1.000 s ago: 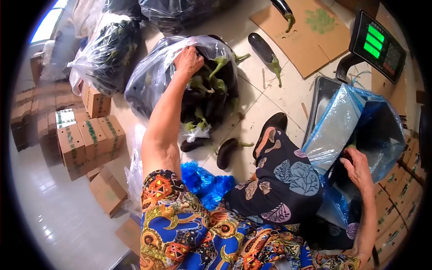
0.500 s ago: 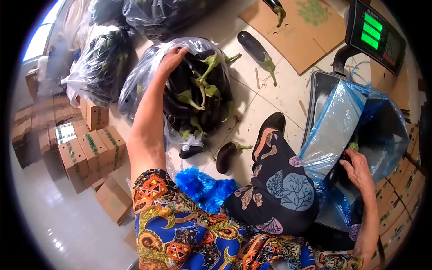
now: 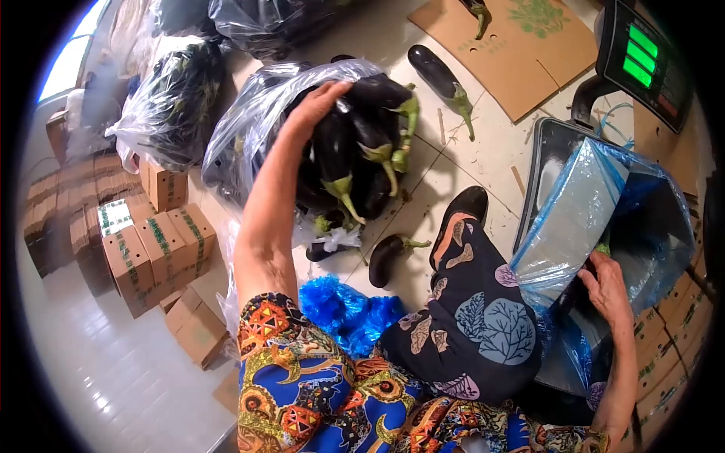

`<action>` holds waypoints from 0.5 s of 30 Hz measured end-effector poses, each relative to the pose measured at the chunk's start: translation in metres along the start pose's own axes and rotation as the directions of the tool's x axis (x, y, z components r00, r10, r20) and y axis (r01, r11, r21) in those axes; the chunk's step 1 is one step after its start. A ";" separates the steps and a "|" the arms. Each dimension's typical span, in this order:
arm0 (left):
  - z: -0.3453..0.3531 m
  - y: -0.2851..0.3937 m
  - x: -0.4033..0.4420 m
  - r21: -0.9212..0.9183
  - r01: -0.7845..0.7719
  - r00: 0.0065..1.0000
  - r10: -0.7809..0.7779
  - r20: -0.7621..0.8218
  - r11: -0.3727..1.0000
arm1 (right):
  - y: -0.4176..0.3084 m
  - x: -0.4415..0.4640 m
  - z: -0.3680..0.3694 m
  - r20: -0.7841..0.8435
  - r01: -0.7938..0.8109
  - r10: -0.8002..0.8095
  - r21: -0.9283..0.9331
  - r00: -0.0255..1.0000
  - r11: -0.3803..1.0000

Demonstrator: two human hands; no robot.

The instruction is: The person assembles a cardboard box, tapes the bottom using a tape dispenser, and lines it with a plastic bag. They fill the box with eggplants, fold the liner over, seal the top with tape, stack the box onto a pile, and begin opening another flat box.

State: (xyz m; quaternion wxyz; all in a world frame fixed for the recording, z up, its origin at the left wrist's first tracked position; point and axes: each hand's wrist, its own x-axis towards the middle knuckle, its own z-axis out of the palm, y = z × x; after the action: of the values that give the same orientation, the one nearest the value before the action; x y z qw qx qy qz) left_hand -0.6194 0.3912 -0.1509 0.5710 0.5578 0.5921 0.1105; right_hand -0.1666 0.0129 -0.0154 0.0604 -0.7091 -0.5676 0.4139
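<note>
My left hand [image 3: 320, 107] is at the mouth of a clear plastic bag [image 3: 242, 151] full of eggplants, its fingers curled over the bag's edge against the top ones. Dark purple eggplants [image 3: 334, 147] with green stems bulge out of the opening. On the right, my right hand [image 3: 609, 288] is closed around an eggplant [image 3: 566, 296] inside a blue plastic liner [image 3: 563, 226]. Only part of that eggplant shows; its green stem end sticks up beside my fingers. The liner stands open on the platform of a scale [image 3: 538, 170].
Loose eggplants [image 3: 436, 75] lie on the tiled floor, one [image 3: 389, 260] near my shoe. Flat cardboard [image 3: 513, 53] lies at the top, beside the scale's lit display [image 3: 640, 57]. Crumpled blue plastic [image 3: 347, 313] is by my leg. Cartons [image 3: 158, 249] and more filled bags [image 3: 170, 106] stand left.
My left hand has shifted right and slightly up, and the eggplants at the bag's mouth have rolled into a new arrangement. My right hand keeps its hold on the eggplant in the liner.
</note>
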 end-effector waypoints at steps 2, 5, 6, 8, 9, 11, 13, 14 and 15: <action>0.024 -0.001 -0.006 0.302 -0.077 0.996 0.083 -0.009 0.950 | -0.002 -0.001 0.003 0.011 0.014 -0.014 -0.007 1.000 1.000; 0.053 -0.014 -0.001 0.519 -0.086 0.974 0.182 -0.135 0.850 | -0.003 -0.001 0.003 0.002 0.051 -0.051 -0.010 0.999 0.999; 0.057 -0.020 0.004 0.454 -0.118 0.977 0.185 -0.107 0.883 | -0.005 -0.002 0.004 -0.007 0.070 -0.070 -0.002 0.998 0.998; 0.087 -0.015 -0.018 0.593 -0.109 0.910 0.320 -0.264 0.798 | -0.006 -0.002 0.005 -0.019 0.077 -0.077 0.005 0.997 0.997; 0.102 -0.021 -0.025 0.646 -0.135 0.868 0.404 -0.288 0.751 | -0.006 -0.002 0.006 -0.016 0.065 -0.065 0.006 0.998 0.998; 0.139 -0.030 -0.038 0.554 -0.152 0.868 0.378 -0.321 0.819 | -0.007 -0.002 0.005 0.018 0.045 -0.045 -0.016 0.999 0.999; 0.152 -0.023 -0.048 0.448 -0.222 0.838 0.404 -0.366 0.866 | -0.006 -0.005 0.000 0.064 0.007 -0.002 -0.068 0.998 0.998; 0.145 -0.029 -0.042 0.334 -0.290 0.822 0.412 -0.394 0.897 | -0.001 -0.010 0.000 0.030 0.009 -0.007 -0.084 1.000 0.996; 0.134 -0.036 -0.036 0.220 -0.356 0.803 0.418 -0.425 0.908 | 0.006 -0.015 0.003 -0.007 0.015 -0.016 -0.098 1.000 0.995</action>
State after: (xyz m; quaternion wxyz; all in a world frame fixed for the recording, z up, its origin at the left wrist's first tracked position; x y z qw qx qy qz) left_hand -0.5407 0.2826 -0.2020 0.3413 0.6601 0.5901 0.3157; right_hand -0.1640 -0.0029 -0.0134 0.0310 -0.7083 -0.5924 0.3826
